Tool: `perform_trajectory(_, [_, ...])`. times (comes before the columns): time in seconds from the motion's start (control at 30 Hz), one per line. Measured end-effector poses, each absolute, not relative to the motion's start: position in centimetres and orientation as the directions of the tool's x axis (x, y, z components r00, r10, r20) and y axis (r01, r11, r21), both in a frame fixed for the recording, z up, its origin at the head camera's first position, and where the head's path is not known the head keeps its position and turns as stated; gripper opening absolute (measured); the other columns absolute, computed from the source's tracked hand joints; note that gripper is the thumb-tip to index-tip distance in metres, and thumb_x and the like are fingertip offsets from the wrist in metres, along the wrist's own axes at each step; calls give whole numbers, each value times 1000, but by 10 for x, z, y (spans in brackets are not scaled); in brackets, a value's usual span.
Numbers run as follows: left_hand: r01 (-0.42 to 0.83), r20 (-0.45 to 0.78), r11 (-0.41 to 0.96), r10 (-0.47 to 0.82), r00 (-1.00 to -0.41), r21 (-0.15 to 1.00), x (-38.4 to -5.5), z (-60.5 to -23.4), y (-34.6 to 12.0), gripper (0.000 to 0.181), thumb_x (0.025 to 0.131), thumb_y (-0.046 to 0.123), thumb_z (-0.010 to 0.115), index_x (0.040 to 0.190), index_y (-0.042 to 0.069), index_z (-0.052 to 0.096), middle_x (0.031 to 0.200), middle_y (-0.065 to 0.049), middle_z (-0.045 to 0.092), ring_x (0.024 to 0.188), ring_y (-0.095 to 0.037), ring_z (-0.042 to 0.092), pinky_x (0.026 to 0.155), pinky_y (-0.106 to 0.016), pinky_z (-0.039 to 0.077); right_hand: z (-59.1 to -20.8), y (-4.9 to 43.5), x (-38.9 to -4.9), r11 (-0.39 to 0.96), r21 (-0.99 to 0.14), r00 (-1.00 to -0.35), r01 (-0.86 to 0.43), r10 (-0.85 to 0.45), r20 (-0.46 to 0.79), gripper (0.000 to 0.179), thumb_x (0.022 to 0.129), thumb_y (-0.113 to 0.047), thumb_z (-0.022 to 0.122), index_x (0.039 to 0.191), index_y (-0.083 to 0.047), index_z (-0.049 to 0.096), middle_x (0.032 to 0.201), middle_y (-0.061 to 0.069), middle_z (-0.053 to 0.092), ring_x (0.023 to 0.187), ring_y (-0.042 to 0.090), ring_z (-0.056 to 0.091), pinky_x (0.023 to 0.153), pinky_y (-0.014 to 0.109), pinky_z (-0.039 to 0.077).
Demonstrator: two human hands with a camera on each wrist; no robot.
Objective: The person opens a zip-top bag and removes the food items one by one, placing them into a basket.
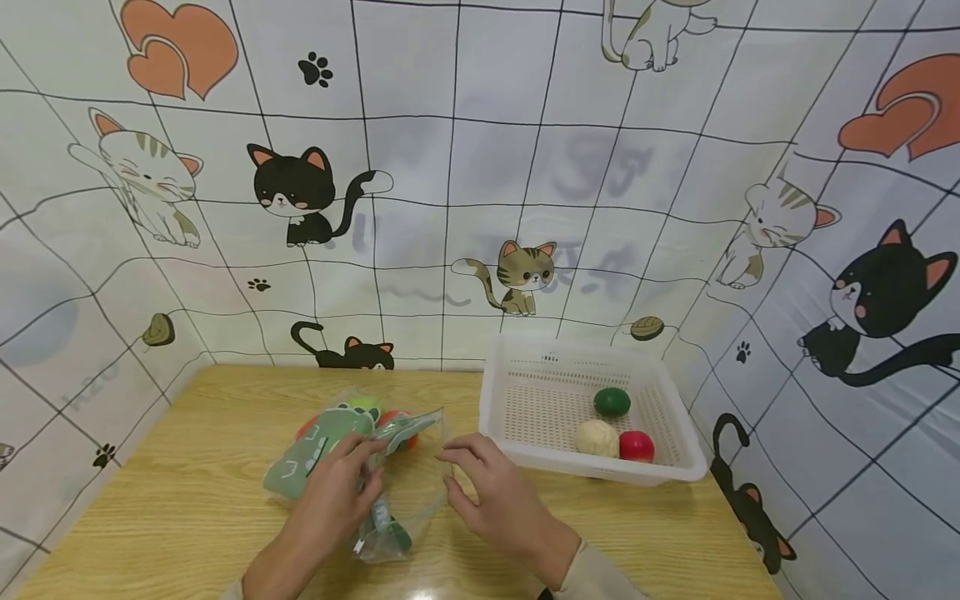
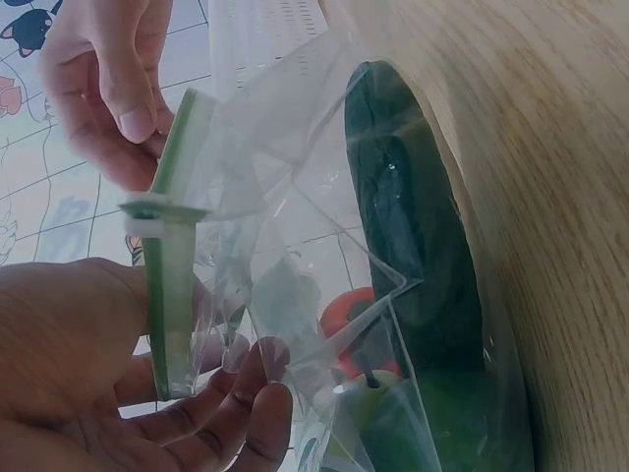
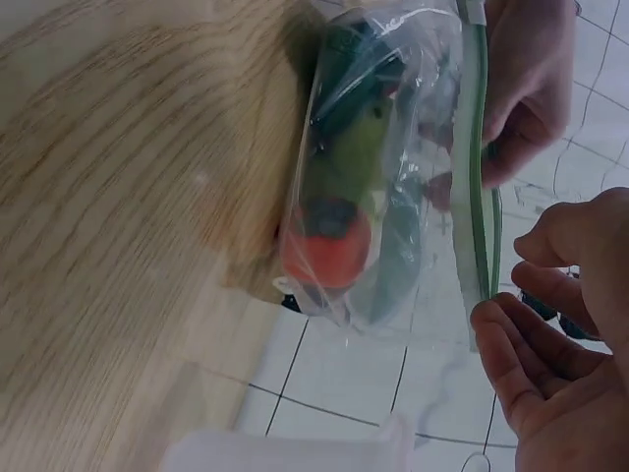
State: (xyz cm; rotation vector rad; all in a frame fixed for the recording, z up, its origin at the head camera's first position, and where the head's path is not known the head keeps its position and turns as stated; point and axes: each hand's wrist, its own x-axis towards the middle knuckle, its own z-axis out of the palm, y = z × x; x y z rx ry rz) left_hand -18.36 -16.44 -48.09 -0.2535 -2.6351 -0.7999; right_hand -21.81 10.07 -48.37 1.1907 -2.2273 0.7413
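Zip bag (image 1: 322,450), clear with a green cartoon animal face, lies on the table in front of us, on the left of the basket, with its mouth toward our hands. Nearest, we see a beige sleeve (image 1: 600,575) behind the right hand (image 1: 491,496), whose bent fingers are curled onto one end of the green zip strip (image 3: 472,177); we cannot tell how firmly the thumb presses. Our left hand (image 1: 341,479) grips the bag at its mouth, fingers clamped on the film near the strip, on which a slider (image 2: 162,208) sits.

Through the film we make out a dark-green cucumber (image 2: 418,226), an orange-red fruit (image 3: 319,256) with a dark cap, and a light-green fruit (image 3: 359,157) between them. Beneath runs the wood-grain table (image 1: 180,500).

Farther off on the right, we have a white perforated plastic basket (image 1: 540,408). Inside, a cream textured ball (image 1: 597,437) and a red ball (image 1: 637,446) sit side by side, with a dark-green oval fruit (image 1: 611,402) behind them.

Beyond, we face a white gridded cloth (image 1: 495,183) printed with cats (image 1: 307,183), hearts (image 1: 180,46) and paw prints (image 1: 315,69).
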Motion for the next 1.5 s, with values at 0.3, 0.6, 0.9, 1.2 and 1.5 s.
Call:
perform_trajectory(0.3, [331,474,814,78,-877,478,-183,-481,-166,35,96,-5,84,130,4,85,121,-5,78,84,-3,64,68,-22,55,-479,73,-221,423,-32,-339,-906,-677,654,36,100,-2,88,135,-4,78,137,8,76,120,17,79,100,17,64])
perform_trajectory(0.6, [316,470,828,74,-880,462,-184,-479,-162,37,95,-4,84,131,6,85,127,-7,78,86,-6,61,73,-24,56,-486,44,-240,591,-97,-590,-801,-751,296,45,113,-15,76,155,-2,69,157,15,72,141,25,74,112,31,66])
perform_trajectory(0.9, [311,466,831,72,-882,462,-185,-479,-162,38,95,-4,82,132,6,84,129,-8,78,87,-6,62,73,-25,57,-497,22,-256,645,-44,-644,-763,-752,141,54,109,-37,85,156,-17,70,158,6,74,138,26,76,101,37,70])
perform_trajectory(1.2, [300,444,828,70,-893,474,-183,-480,-163,40,95,-6,82,133,4,84,130,-8,78,87,-6,62,74,-26,57,-507,18,-262,650,-91,-656,-754,-742,140,60,106,-39,88,155,-13,69,137,6,81,118,20,81,98,35,69])
perform_trajectory(1.5, [274,400,827,65,-914,491,-182,-478,-163,41,96,-4,81,136,5,83,134,-9,77,88,-7,60,76,-27,56,-511,23,-263,630,-271,-676,-728,-726,127,67,97,-29,96,152,-5,66,135,6,81,104,7,75,91,20,62])
